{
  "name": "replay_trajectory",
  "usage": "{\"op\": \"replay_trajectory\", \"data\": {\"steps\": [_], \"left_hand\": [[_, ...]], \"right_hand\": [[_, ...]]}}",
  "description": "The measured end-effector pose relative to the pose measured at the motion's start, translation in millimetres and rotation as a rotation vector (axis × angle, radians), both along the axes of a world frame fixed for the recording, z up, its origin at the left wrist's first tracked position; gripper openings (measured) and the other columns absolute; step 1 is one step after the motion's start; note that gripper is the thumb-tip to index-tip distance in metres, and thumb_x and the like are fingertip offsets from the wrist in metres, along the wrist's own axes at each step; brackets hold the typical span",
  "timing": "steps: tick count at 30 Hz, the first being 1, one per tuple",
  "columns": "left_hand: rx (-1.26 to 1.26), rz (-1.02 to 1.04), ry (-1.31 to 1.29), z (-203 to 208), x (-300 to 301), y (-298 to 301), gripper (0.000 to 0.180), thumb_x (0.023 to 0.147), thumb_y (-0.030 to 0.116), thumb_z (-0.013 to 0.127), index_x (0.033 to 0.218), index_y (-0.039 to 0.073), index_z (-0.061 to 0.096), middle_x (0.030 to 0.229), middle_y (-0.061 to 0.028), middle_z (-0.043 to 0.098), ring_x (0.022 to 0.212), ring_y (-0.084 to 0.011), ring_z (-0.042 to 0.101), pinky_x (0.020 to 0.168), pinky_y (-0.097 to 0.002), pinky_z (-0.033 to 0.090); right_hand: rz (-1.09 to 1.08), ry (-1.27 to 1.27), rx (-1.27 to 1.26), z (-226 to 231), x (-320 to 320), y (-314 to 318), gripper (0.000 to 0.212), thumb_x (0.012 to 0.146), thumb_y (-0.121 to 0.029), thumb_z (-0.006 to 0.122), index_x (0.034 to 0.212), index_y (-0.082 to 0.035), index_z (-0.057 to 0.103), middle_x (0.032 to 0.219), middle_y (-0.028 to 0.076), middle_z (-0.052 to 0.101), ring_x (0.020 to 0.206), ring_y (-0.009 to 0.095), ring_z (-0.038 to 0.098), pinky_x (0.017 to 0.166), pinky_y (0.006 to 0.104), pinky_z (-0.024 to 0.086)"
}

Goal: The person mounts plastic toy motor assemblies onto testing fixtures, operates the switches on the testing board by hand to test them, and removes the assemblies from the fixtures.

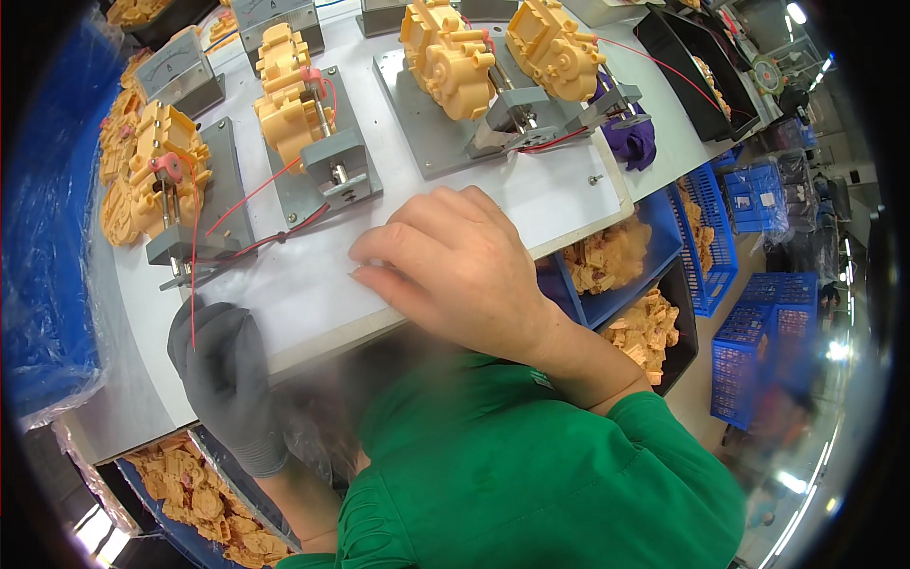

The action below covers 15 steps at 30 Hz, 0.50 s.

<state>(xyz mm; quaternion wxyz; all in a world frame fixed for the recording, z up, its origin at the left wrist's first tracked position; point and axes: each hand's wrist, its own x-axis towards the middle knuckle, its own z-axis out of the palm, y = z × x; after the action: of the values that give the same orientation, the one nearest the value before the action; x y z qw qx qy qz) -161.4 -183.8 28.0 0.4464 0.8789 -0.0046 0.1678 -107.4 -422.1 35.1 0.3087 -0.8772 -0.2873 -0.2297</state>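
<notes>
My left hand (pixel 223 375), in a dark grey glove, is at the table's near left edge. Its fingers are bunched together, and whatever they may hold is hidden. The loose end of a red wire (pixel 194 294) hangs in front of this glove from the leftmost yellow plastic gearbox housing (pixel 161 175), which sits in a grey metal fixture (pixel 194 248). Bare, my right hand (pixel 455 261) hovers over or rests on the white tabletop (pixel 313 261). Its fingers bend loosely, thumb and fingertip slightly apart with nothing visible between them. Beyond it stands a second housing (pixel 289 100) in its fixture.
Two more housings (pixel 450 62) stand in fixtures at the back right, near a purple cloth (pixel 630 142). Panel meters (pixel 175 71) line the back. Blue bins (pixel 635 270) of yellow parts stand below the right edge; another bin (pixel 204 493) is below left. A small screw (pixel 595 179) lies on the right.
</notes>
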Motion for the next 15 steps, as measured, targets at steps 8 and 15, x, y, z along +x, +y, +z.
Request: {"op": "replay_trajectory", "data": {"steps": [8, 15], "left_hand": [[-0.025, 0.013, -0.02, -5.0, 3.0, 2.8, 0.017, 0.092, -0.002, 0.06, 0.108, -0.003, 0.061, 0.121, -0.0125, 0.057, 0.124, -0.0241, 0.05, 0.105, -0.0327, 0.036], [0.002, 0.045, -0.095, 1.2, 1.9, -3.5, 0.021, 0.09, -0.002, 0.063, 0.111, -0.002, 0.062, 0.117, -0.0105, 0.06, 0.114, -0.019, 0.056, 0.101, -0.0296, 0.04]], "right_hand": [[-0.007, 0.001, -0.005, -0.2, 1.5, 3.3, 0.015, 0.079, -0.02, 0.075, 0.087, -0.014, 0.063, 0.08, -0.001, 0.055, 0.075, 0.019, 0.055, 0.069, 0.0336, 0.041], [0.033, 0.037, 0.01, 5.5, 3.8, 1.9, 0.015, 0.079, -0.018, 0.074, 0.085, -0.011, 0.063, 0.077, 0.003, 0.057, 0.075, 0.025, 0.057, 0.067, 0.0379, 0.043]]}}
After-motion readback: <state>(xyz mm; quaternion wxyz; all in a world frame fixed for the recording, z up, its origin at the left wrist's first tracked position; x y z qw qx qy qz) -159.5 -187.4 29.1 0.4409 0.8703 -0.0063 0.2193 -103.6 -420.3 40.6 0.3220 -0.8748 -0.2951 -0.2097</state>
